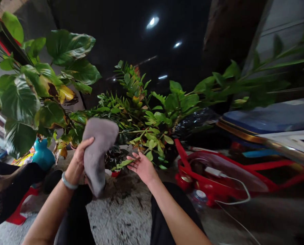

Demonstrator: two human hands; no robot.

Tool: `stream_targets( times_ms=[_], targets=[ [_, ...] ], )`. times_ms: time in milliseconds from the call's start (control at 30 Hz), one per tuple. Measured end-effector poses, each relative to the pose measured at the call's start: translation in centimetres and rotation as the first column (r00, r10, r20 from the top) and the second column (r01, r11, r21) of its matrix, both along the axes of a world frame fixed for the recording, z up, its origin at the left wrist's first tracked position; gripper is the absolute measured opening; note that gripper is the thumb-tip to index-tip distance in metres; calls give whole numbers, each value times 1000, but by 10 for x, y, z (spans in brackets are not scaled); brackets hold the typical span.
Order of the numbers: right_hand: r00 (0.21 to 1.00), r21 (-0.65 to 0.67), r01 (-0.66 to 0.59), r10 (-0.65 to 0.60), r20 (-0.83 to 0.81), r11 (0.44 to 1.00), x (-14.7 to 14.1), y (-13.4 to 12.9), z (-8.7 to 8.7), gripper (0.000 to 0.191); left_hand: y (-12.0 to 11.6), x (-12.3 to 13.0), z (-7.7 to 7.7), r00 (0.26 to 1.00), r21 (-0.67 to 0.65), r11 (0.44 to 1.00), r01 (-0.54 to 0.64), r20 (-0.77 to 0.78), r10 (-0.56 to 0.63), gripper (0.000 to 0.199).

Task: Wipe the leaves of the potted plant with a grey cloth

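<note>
A grey cloth hangs from my left hand, the thumb lying over its near side. My right hand is palm up with its fingers apart. A green leaf lies across or just beside those fingers; whether they touch it I cannot tell. Right above this hand, leafy stems of a potted plant reach out. Behind the cloth the lower foliage is partly hidden.
Large-leaved foliage rises at the left, near a teal gourd-shaped vase. Another person's legs are beside it. To the right stands a red plastic basket-like object with a white cable, below a dark blue tabletop.
</note>
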State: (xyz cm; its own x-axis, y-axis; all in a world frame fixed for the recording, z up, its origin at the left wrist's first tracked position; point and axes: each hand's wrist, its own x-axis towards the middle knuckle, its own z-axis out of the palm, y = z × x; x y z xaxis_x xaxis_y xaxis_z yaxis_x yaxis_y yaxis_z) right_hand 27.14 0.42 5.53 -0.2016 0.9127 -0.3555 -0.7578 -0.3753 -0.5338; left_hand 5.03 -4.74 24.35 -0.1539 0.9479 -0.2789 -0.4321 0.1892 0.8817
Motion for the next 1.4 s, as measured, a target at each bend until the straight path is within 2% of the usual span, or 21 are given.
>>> stream_targets(
  times_ms=[67, 133, 167, 233, 333, 400, 467, 533, 633, 700, 733, 800, 833, 900, 967, 1033, 1100, 1167, 1267, 1333, 1400],
  targets=[
    [1000, -1, 14, -14, -7, 1000, -2, 0, 2, 18, 27, 9, 26, 999, 163, 985, -51, 11, 50, 12],
    [1000, -8, 20, -20, -15, 1000, -6, -1, 4, 17, 54, 25, 31, 1000, 197, 980, -20, 8, 18, 12],
    [1000, -13, 21, -21, -17, 1000, -8, -2, 5, 17, 64, 33, 25, 1000, 173, 985, 18, -6, -18, 13],
    [1000, -28, 24, -24, -14, 999, -10, -3, 5, 17, 72, 46, -2, 995, 59, 995, 79, -63, -75, 14],
    [999, -43, 30, -31, -15, 999, -6, -3, 3, 18, 57, 49, -49, 950, -173, 965, 197, -209, -231, 19],
    [999, -47, 27, -29, -28, 999, -1, -3, 1, 18, 39, 43, -62, 908, -227, 930, 291, -240, -343, 21],
    [999, -30, 24, -25, -46, 999, 4, -2, 0, 17, 28, 36, -53, 888, -178, 914, 364, -232, -398, 24],
    [998, -9, 26, -26, -51, 1000, 6, -1, 0, 18, 29, 35, -28, 897, -76, 921, 382, -208, -389, 28],
    [998, -1, 42, -42, -54, 999, 3, -1, 4, 17, 54, 43, 3, 950, 120, 949, 292, -152, -273, 35],
    [996, -14, 55, -56, -67, 998, -2, -2, 6, 16, 74, 52, 3, 978, 198, 961, 193, -114, -174, 36],
    [996, -25, 60, -62, -70, 998, -4, -2, 7, 16, 81, 55, -5, 984, 189, 969, 161, -109, -142, 35],
    [995, -52, 70, -73, -64, 996, -7, -1, 7, 16, 86, 60, -32, 977, 75, 983, 169, -141, -157, 35],
    [995, -67, 75, -79, -53, 995, -7, 0, 5, 16, 83, 60, -49, 964, 4, 979, 205, -175, -201, 37],
    [996, -104, 86, -87, -11, 991, -6, 2, 1, 15, 68, 55, -83, 908, -129, 936, 328, -231, -350, 43],
    [995, -141, 93, -88, 41, 986, -4, 4, -5, 15, 48, 49, -112, 860, -195, 899, 392, -268, -434, 45],
    [993, -166, 94, -80, 91, 982, -3, 6, -10, 16, 30, 43, -131, 846, -228, 884, 409, -268, -461, 44],
    [990, -169, 96, -76, 118, 981, -3, 7, -15, 17, 19, 41, -140, 852, -241, 881, 408, -246, -462, 44],
    [990, -153, 96, -79, 117, 984, -3, 8, -17, 17, 13, 40, -142, 857, -231, 881, 412, -231, -461, 45],
    [995, -127, 74, -65, 79, 989, -4, 10, -19, 15, 6, 38, -133, 838, -206, 875, 437, -260, -480, 43],
    [997, -125, 54, -47, 61, 991, -3, 11, -21, 13, -1, 33, -120, 806, -208, 865, 458, -312, -502, 40],
    [998, -124, 41, -34, 54, 991, -1, 11, -22, 11, -12, 25, -100, 760, -228, 840, 493, -357, -543, 38]
  ],
)
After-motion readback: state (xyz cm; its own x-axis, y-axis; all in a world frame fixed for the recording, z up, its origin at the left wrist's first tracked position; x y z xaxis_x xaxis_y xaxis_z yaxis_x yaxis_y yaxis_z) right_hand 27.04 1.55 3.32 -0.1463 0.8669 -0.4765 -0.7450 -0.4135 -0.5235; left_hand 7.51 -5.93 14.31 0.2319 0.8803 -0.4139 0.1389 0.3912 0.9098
